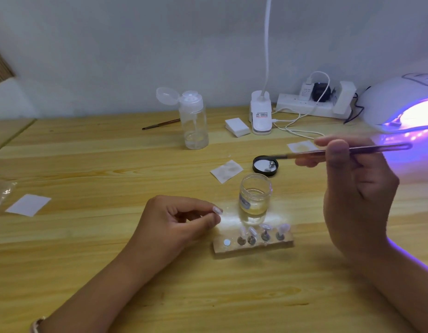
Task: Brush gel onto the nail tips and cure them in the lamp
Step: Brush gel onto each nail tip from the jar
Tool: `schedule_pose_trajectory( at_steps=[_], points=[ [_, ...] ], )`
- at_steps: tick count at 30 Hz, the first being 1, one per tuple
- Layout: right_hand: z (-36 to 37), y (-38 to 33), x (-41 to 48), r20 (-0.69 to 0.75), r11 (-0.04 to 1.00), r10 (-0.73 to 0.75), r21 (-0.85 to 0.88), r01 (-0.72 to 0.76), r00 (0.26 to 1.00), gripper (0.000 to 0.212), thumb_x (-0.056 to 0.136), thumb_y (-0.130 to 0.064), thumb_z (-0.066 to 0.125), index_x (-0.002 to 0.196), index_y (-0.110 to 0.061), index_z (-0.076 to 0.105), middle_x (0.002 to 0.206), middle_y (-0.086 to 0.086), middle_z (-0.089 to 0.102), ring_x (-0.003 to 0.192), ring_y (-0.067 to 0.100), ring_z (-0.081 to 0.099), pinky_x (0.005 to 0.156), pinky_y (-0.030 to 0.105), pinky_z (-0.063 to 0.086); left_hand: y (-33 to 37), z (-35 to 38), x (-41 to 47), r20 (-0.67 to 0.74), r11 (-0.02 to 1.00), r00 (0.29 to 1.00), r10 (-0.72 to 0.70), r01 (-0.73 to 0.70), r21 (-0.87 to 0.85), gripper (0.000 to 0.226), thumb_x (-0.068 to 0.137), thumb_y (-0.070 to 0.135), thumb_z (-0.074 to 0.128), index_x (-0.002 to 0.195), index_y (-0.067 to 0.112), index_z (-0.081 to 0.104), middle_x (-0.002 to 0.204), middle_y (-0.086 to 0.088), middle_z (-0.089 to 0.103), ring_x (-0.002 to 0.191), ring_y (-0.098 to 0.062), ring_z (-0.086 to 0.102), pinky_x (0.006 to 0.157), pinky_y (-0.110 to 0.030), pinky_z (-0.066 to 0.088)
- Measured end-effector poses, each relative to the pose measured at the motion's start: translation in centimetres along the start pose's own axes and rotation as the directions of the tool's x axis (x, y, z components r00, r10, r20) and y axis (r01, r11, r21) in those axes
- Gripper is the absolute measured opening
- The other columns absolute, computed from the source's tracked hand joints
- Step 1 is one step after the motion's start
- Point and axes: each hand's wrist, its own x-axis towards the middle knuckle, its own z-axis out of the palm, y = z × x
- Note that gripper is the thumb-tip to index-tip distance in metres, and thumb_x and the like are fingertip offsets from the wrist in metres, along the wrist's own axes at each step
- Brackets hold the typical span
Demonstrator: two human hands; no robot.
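Purple light spills from the curing lamp (pixel 398 102) at the far right of the desk (pixel 112 272), its mouth glowing and tinting the wood in front of it. Our right grip (pixel 357 188) is raised above the desk, thumb and fingers curled round a gel brush (pixel 381 148) held nearly level. The bristle end points left and hangs over a black jar lid (pixel 257 167), which lies upturned with small metal stands in it.

Just nearer to us stands the open glass jar of gel (pixel 255 200), partly filled with clear liquid. Our left grip (pixel 181 222) sits low, left of the jar, and pinches one nail tip (pixel 217 209) between thumb and forefinger. In front of the jar lies a wooden holder block (pixel 286 243) carrying four more nail tips (pixel 265 227) on metal stands in a row. Its leftmost seat (pixel 227 242) shows only a pale round disc.

Farther back we see a clear pump bottle (pixel 193 126) with its flip cap open and a second brush (pixel 161 124) lying behind it. There is also a stack of white pads (pixel 237 127), a white clip lamp base (pixel 261 114) and a power strip (pixel 309 106) with plugs in it. Square wipes lie flat on the wood: one (pixel 226 171) just left of the lid, one (pixel 301 146) beneath the brush, one (pixel 28 205) well off to the left.
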Motion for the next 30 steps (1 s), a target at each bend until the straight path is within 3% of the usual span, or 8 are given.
schedule_pose_trajectory(
  at_steps=[2, 5, 9, 11, 14, 22, 27, 30],
  points=[
    [0.3, -0.6, -0.3, 0.013, 0.999, 0.023, 0.025, -0.023, 1.0, 0.006, 0.097, -0.032, 0.064, 0.097, -0.026, 0.064, 0.088, 0.008, 0.071, 0.083, 0.019, 0.071, 0.083, 0.028, 0.051, 0.0, 0.0, 0.1, -0.001, 0.995, 0.999, -0.045, 0.045, -0.093, 0.009, 0.072, 0.027, 0.08, 0.079, 0.031, 0.081, 0.082, 0.004, 0.078, 0.058, -0.008, 0.061, 0.059, -0.028, 0.053],
    [0.8, -1.3, -1.2, 0.075, 0.999, 0.041, -0.005, -0.041, 0.996, 0.013, 0.087, -0.037, 0.073, 0.087, -0.035, 0.061, 0.084, -0.015, 0.067, 0.081, 0.008, 0.065, 0.079, 0.023, 0.048, -0.2, -0.1, 0.3, 0.022, 0.993, 0.998, -0.054, 0.056, -0.104, 0.008, 0.072, 0.027, 0.078, 0.08, 0.03, 0.081, 0.082, 0.004, 0.078, 0.058, -0.009, 0.06, 0.062, -0.023, 0.052],
    [1.2, -1.7, -3.1, 0.208, 0.99, 0.029, -0.138, 0.0, 0.978, 0.01, 0.086, -0.037, 0.07, 0.094, -0.042, 0.066, 0.086, -0.019, 0.069, 0.09, 0.021, 0.065, 0.081, 0.046, 0.047, -0.5, -0.3, 0.5, 0.024, 0.99, 0.997, -0.072, 0.075, -0.116, 0.008, 0.074, 0.025, 0.084, 0.081, 0.028, 0.08, 0.075, -0.003, 0.076, 0.062, -0.018, 0.056, 0.064, -0.028, 0.047],
    [1.5, -1.8, -3.7, 0.337, 0.978, -0.046, -0.175, 0.11, 0.941, 0.014, 0.089, -0.03, 0.068, 0.102, -0.035, 0.071, 0.093, -0.02, 0.071, 0.102, 0.016, 0.064, 0.087, 0.051, 0.044, -0.7, -0.4, 0.7, 0.019, 0.987, 0.996, -0.085, 0.087, -0.138, 0.008, 0.076, 0.021, 0.083, 0.081, 0.027, 0.081, 0.079, -0.01, 0.076, 0.064, -0.022, 0.055, 0.065, -0.032, 0.045],
    [1.7, -1.7, -4.0, 0.462, 0.95, -0.085, -0.229, 0.211, 0.883, 0.014, 0.087, -0.026, 0.067, 0.097, -0.021, 0.075, 0.091, -0.019, 0.071, 0.106, 0.006, 0.06, 0.089, 0.046, 0.04, -0.9, -0.6, 1.0, 0.018, 0.982, 0.996, -0.087, 0.089, -0.165, 0.012, 0.077, 0.012, 0.081, 0.08, 0.024, 0.081, 0.072, -0.001, 0.075, 0.063, -0.019, 0.055, 0.061, -0.026, 0.045],
    [2.3, -1.8, -4.4, 0.474, 0.932, -0.04, -0.3, 0.204, 0.88, 0.014, 0.074, -0.023, 0.068, 0.085, -0.018, 0.076, 0.085, -0.013, 0.064, 0.097, -0.004, 0.052, 0.077, 0.049, 0.041, -1.0, -0.5, 1.3, 0.022, 0.97, 0.994, -0.108, 0.11, -0.217, 0.008, 0.076, 0.009, 0.08, 0.077, 0.017, 0.08, 0.065, 0.004, 0.071, 0.061, -0.014, 0.056, 0.056, -0.021, 0.044],
    [2.4, -1.6, -4.6, 0.435, 0.926, -0.015, -0.335, 0.177, 0.9, 0.011, 0.073, -0.025, 0.07, 0.082, -0.023, 0.076, 0.087, -0.009, 0.064, 0.101, 0.002, 0.052, 0.077, 0.042, 0.04, -0.9, -0.4, 1.3, 0.014, 0.968, 0.993, -0.116, 0.116, -0.223, 0.009, 0.075, 0.007, 0.081, 0.079, 0.015, 0.08, 0.063, 0.005, 0.071, 0.059, -0.011, 0.055, 0.054, -0.014, 0.043],
    [2.4, -1.6, -4.6, 0.431, 0.918, -0.018, -0.351, 0.186, 0.902, 0.011, 0.075, -0.026, 0.071, 0.084, -0.025, 0.075, 0.089, -0.01, 0.063, 0.1, 0.008, 0.053, 0.086, 0.032, 0.036, -0.9, -0.4, 1.4, 0.018, 0.967, 0.993, -0.118, 0.119, -0.225, 0.009, 0.075, 0.007, 0.081, 0.08, 0.014, 0.08, 0.063, 0.007, 0.071, 0.059, -0.011, 0.054, 0.054, -0.014, 0.043]
  ],
)
